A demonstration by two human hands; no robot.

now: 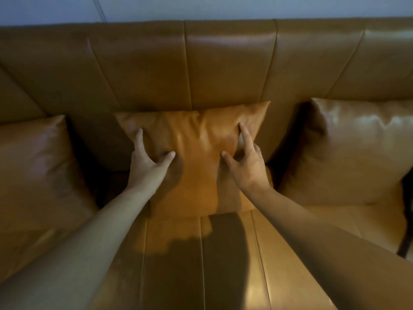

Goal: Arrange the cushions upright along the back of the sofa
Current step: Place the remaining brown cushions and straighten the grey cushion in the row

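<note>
Three tan leather cushions lean upright against the back of a tan leather sofa. The middle cushion stands between my two hands. My left hand rests on its left part, fingers spread, thumb pressing into the leather. My right hand lies on its right part, index finger stretched up toward the top corner, thumb pointing inward. Neither hand grips the cushion; both press on its face. The left cushion and the right cushion stand apart from my hands.
The sofa seat stretches toward me below the cushions, with my shadow across it. A pale wall rises behind the sofa back. A dark strap or object shows at the right edge.
</note>
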